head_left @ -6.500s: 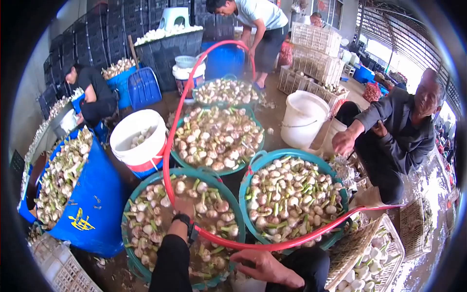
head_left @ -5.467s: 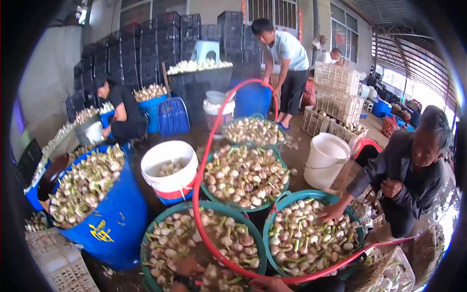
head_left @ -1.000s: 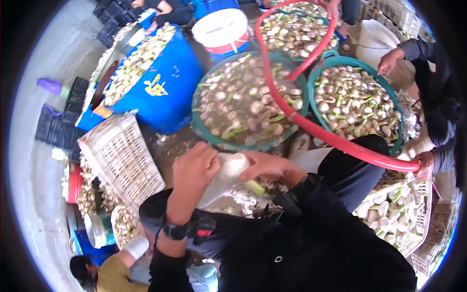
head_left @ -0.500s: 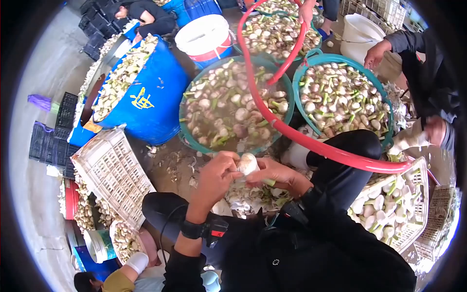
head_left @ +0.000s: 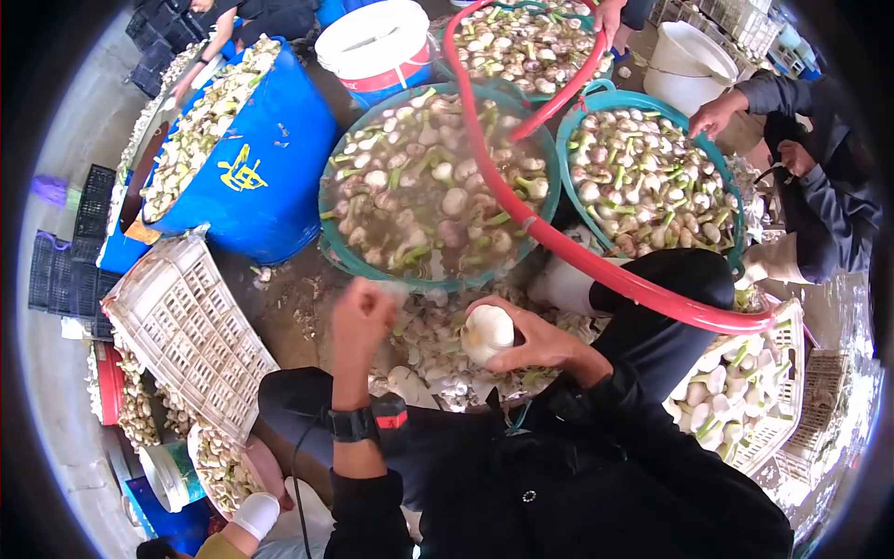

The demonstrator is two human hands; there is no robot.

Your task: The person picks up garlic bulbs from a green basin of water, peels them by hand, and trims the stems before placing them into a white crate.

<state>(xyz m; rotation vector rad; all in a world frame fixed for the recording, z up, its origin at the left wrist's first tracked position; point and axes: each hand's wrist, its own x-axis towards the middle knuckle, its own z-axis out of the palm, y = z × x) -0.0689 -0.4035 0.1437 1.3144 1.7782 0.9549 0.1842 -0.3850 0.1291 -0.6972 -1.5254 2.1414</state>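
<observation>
My right hand [head_left: 545,337] is closed around a white garlic bulb [head_left: 488,333], its rounded face turned up and toward the left. Apart from the bulb, my left hand [head_left: 366,307] is raised on the left, near the front rim of the water-filled green tub [head_left: 438,283]. Motion smears its fingers, so what they hold, if anything, is hidden. Below both hands, a pile of garlic peelings and trimmings [head_left: 438,359] lies on the floor between my legs. Many garlic bulbs [head_left: 454,201] with green stems float in the tub's cloudy water.
A red hose [head_left: 596,270] arches over the tub and across my knee. Another green tub [head_left: 736,200] of garlic stands to the right. Peeled bulbs fill a crate [head_left: 792,373] at my right. Left are a blue barrel [head_left: 270,158] and a tilted white crate [head_left: 191,326]. Co-workers sit around.
My left hand has come away from the bulb and moved left and up. The bulb, now in my right hand alone, shows more of its white face. The view has shifted slightly.
</observation>
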